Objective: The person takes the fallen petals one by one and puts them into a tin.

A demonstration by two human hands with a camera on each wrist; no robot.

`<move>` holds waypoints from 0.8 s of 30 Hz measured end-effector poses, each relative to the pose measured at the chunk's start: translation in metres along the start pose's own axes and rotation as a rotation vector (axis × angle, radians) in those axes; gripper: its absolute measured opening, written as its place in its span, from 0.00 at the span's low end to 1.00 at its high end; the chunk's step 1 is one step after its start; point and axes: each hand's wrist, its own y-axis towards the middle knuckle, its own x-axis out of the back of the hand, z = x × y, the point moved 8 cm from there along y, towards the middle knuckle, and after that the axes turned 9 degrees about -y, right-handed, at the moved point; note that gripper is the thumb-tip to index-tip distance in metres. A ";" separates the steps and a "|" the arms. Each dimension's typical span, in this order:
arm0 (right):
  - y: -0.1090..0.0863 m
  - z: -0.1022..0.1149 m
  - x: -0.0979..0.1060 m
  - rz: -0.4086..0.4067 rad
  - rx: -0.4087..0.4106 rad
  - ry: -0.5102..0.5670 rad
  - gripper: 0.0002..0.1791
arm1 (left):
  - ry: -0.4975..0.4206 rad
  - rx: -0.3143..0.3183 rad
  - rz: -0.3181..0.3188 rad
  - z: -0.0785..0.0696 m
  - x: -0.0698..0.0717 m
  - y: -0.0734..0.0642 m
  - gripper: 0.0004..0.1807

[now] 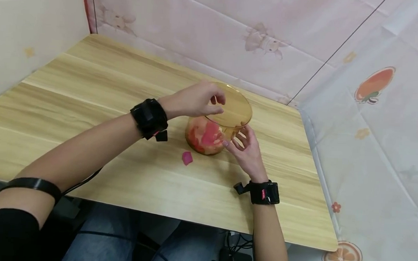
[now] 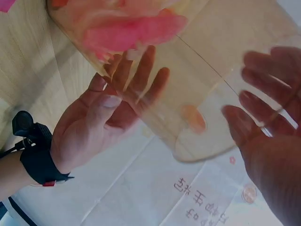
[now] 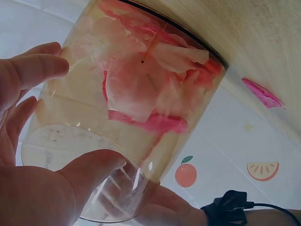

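An amber see-through vase point(image 1: 236, 104) with a wide round mouth stands on the table, pink and pale flower petals point(image 1: 208, 136) heaped in its lower part. My right hand point(image 1: 246, 149) holds the vase's near right side, the thumb on one side and the fingers spread round the other; the right wrist view shows this thumb point(image 3: 94, 172) across the glass. At the left of the mouth hovers my left hand point(image 1: 201, 99), fingers loosely bent and nothing visible in them. Whether its fingertips touch the rim, I cannot tell. A loose magenta petal point(image 1: 187, 158) lies before the vase.
The wood-grain table point(image 1: 151, 174) ends at a front edge above the person's jeans point(image 1: 103, 235). Printed curtains point(image 1: 199, 32) enclose its back and sides. Black cables point(image 1: 237, 244) hang below the front edge. Both wrists carry black camera bands point(image 1: 149, 118).
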 end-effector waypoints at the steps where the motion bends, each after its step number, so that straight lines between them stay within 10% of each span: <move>1: 0.000 -0.001 0.000 0.001 -0.002 -0.002 0.49 | 0.002 0.001 -0.021 -0.002 0.003 -0.005 0.14; 9: -0.001 0.005 0.001 -0.001 0.007 -0.024 0.51 | -0.055 -0.112 -0.296 -0.008 0.029 -0.073 0.06; 20: 0.000 0.002 0.005 0.001 0.000 -0.016 0.51 | -0.041 -0.010 0.135 0.040 -0.083 -0.103 0.04; 24: 0.000 0.000 0.001 0.007 0.006 -0.019 0.51 | 0.035 0.004 0.201 0.044 -0.103 -0.106 0.06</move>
